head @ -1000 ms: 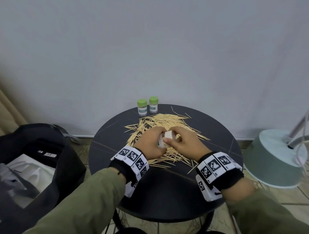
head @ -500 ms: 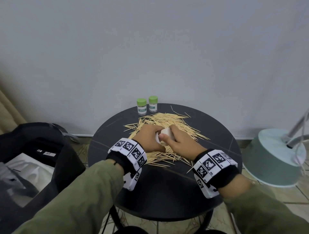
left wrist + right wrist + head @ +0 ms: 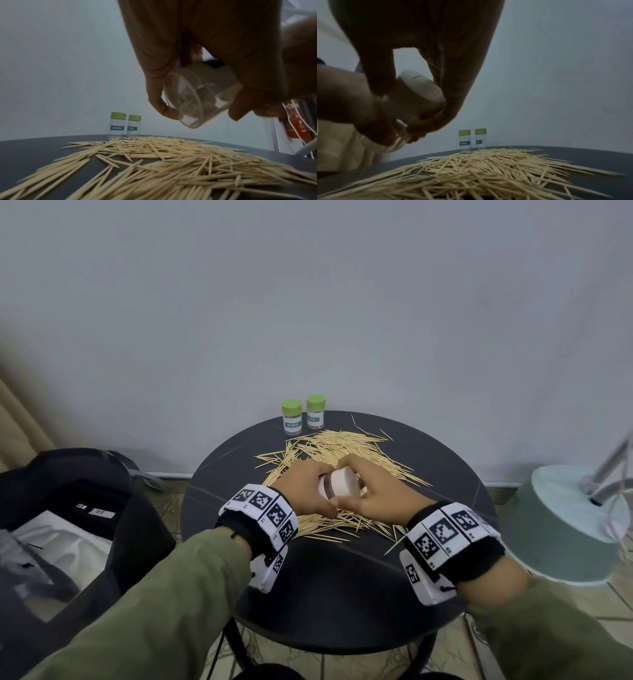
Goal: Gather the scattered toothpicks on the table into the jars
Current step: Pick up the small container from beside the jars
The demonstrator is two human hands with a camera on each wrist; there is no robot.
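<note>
A small clear jar (image 3: 325,489) with a white lid (image 3: 344,486) hangs tilted just above the toothpick pile (image 3: 342,445). My left hand (image 3: 305,486) grips its clear body (image 3: 197,97). My right hand (image 3: 371,493) holds the white lid (image 3: 421,86), fingers curled round its rim. Toothpicks (image 3: 154,162) lie scattered across the round black table (image 3: 342,583). Two clear jars with green lids, one (image 3: 292,417) beside the other (image 3: 315,412), stand upright at the table's far edge, labelled TOOTHPICK (image 3: 117,127).
An open black bag (image 3: 68,508) with a white insert lies on the floor at the left. A pale green lamp base (image 3: 565,518) with cables stands at the right. A plain wall rises right behind the table.
The jar has tilted so that its white lid faces up toward me more. Both hands stay on it over the pile, with little change of place.
</note>
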